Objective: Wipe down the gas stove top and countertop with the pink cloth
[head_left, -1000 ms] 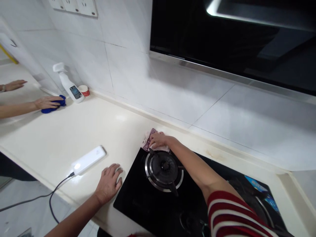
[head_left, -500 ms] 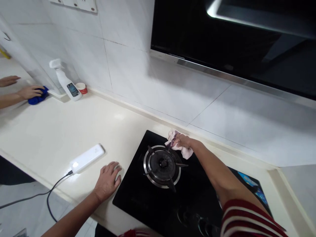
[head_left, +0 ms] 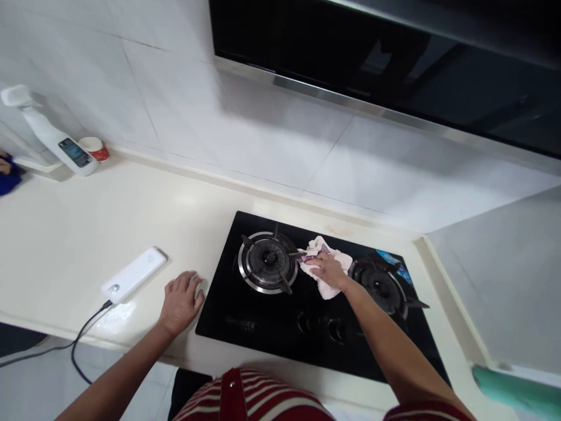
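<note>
Under my right hand [head_left: 328,272] is a pale pink and white cloth [head_left: 331,289], pressed on the black glass gas hob [head_left: 272,327]. The cloth lies between the left burner [head_left: 269,260] and the right burner [head_left: 380,289], close to the left burner's pan support. My fingers are bent over the cloth and hold it. My left hand [head_left: 180,301] rests palm down on the cream countertop [head_left: 144,219], just left of the hob, fingers apart and holding nothing.
A white power bank [head_left: 135,273] with a black cable [head_left: 81,333] lies left of my left hand. Farther left stand a white spray bottle [head_left: 56,137] and a red-and-white paper cup [head_left: 95,148]. Another person's hand [head_left: 4,166] touches a blue cloth [head_left: 9,182]. A range hood [head_left: 350,96] overhangs the hob.
My right hand has moved the cloth from behind the left burner to the space between both burners. My left hand stays on the countertop. The view has shifted right.
</note>
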The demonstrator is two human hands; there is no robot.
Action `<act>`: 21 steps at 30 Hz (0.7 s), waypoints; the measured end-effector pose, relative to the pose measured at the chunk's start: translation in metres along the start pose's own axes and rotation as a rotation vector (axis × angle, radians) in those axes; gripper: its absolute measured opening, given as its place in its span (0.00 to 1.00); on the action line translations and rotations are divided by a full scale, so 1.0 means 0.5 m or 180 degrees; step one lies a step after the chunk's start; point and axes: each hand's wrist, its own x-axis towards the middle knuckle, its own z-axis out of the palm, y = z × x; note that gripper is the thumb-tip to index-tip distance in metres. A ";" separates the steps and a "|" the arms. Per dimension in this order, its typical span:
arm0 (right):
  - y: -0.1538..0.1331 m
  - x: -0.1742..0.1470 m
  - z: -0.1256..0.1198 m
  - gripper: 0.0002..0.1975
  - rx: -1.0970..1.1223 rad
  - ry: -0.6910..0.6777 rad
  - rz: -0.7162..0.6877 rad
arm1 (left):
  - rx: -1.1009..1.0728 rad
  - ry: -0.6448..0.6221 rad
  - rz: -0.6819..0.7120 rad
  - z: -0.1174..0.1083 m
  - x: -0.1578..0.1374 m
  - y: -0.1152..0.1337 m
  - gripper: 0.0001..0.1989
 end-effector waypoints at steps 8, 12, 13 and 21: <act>-0.132 -0.130 0.037 0.14 0.0229 -0.0289 -0.0303 | -0.0008 -0.0052 -0.0029 -0.005 0.005 0.007 0.14; -0.194 -0.165 0.038 0.16 0.0086 -0.0298 -0.0421 | -0.0018 -0.0038 -0.0011 -0.004 0.005 0.007 0.14; -0.203 -0.171 0.037 0.17 0.0019 -0.0293 -0.0413 | -0.0010 -0.0033 -0.0009 -0.003 0.005 0.007 0.14; -0.271 -0.215 0.041 0.17 -0.0323 -0.0169 -0.0549 | -0.0047 -0.0029 0.0020 -0.001 0.002 0.005 0.15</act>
